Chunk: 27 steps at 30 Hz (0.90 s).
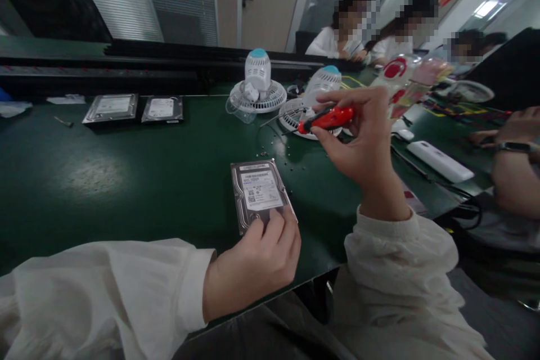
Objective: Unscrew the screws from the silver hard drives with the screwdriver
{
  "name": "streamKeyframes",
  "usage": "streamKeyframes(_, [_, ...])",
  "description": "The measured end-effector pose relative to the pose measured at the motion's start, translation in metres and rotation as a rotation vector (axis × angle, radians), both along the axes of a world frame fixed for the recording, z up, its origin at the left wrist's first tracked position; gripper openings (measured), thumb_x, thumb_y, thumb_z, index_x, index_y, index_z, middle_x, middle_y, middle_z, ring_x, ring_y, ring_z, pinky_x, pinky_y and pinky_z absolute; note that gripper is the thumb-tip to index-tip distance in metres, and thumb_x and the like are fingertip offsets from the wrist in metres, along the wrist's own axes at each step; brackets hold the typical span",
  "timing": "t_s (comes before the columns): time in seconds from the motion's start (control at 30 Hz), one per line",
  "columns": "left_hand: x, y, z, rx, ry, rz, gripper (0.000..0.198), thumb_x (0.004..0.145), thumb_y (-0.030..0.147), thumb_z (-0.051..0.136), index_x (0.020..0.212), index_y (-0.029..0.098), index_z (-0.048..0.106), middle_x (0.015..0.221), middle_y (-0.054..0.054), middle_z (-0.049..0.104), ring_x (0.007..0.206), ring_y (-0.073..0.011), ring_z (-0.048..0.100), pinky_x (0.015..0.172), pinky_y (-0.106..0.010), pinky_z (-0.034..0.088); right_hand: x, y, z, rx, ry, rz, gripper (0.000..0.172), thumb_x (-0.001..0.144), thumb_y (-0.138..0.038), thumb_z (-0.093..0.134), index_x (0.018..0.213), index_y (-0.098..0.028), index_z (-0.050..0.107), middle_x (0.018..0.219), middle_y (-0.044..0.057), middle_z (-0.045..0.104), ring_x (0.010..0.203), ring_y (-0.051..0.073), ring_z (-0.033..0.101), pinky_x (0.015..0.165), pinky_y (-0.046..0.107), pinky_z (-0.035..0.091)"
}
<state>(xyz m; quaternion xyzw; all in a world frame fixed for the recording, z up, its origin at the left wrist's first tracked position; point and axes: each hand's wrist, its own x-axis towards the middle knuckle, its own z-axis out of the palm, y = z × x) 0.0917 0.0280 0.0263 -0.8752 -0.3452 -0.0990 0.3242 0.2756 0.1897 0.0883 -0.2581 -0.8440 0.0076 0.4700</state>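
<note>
- Your left hand [257, 259] is closest to you. Its fingers press down on the near end of the hard drive [259, 188] and hold it flat on the green table [105, 180].
- Your right hand [363, 140] is up in the air, past the drive. It pinches a red screwdriver [327, 119]. The tip points left and touches nothing.
- Tiny screws [274, 156] lie loose on the table just behind the drive.
- I think you are in the middle of the screw work, between one screw and another.
- For the next move, bring the tip straight down onto a screw head. Pin the drive hard so it does not slide.
- Two more drives [112, 108] lie far off to the left. Little fans [258, 81] stand at the back.
</note>
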Motion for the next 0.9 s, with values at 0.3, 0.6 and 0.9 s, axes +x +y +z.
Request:
streamKeyframes(0.3, [0.003, -0.028, 0.001, -0.043, -0.040, -0.057, 0.037, 0.095, 0.015, 0.046, 0.122, 0.000, 0.065, 0.085, -0.007, 0.068, 0.072, -0.0146, 0.059, 0.056, -0.027, 0.040, 0.034, -0.045, -0.040, 0.036, -0.430, -0.159, 0.024, 0.088, -0.014, 0.060, 0.107, -0.023, 0.046, 0.126, 0.014, 0.063, 0.116, 0.025, 0.065, 0.093, 0.042, 0.059])
streamKeyframes(0.6, [0.003, -0.022, 0.004, -0.115, -0.073, 0.010, 0.038, 0.095, 0.012, 0.044, 0.124, 0.003, 0.066, 0.077, -0.006, 0.064, 0.065, -0.0145, 0.056, 0.052, -0.027, 0.038, 0.042, -0.058, -0.056, -0.219, -0.651, -0.093, 0.016, 0.091, -0.025, 0.058, 0.106, -0.021, 0.058, 0.131, 0.016, 0.059, 0.128, 0.029, 0.057, 0.105, 0.052, 0.054])
streamKeyframes(0.9, [0.003, -0.019, -0.002, -0.171, -0.099, 0.060, 0.040, 0.094, 0.019, 0.052, 0.128, 0.005, 0.066, 0.069, -0.004, 0.061, 0.058, -0.0152, 0.057, 0.050, -0.028, 0.038, 0.012, -0.011, -0.029, -0.206, -0.793, -0.111, 0.024, 0.095, -0.025, 0.048, 0.093, -0.014, 0.069, 0.096, 0.012, 0.068, 0.097, 0.024, 0.058, 0.088, 0.039, 0.049])
